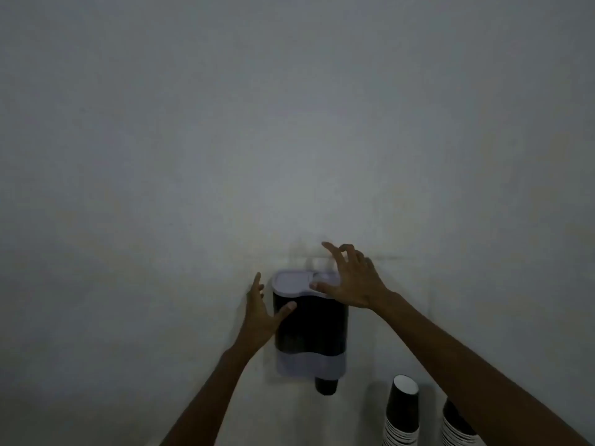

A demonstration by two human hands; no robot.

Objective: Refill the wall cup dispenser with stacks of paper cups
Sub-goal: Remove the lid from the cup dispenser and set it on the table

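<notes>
the cup dispenser [310, 326] hangs on a bare wall [289, 123] with wide free room above and either side. left hand [262, 312] lies open against its left edge, thumb on the dark front. right hand [349, 280], fingers spread, touches the pale lid [294, 281], gripping nothing. one cup [325, 385] pokes out below. two cup stacks [402, 413] at lower right are cut off, one behind the right forearm; dim light blurs details.

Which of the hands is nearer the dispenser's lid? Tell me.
Right. The right hand is over the right end of the lid, thumb at its edge. The left hand sits lower, on the dispenser body's left side.
</notes>
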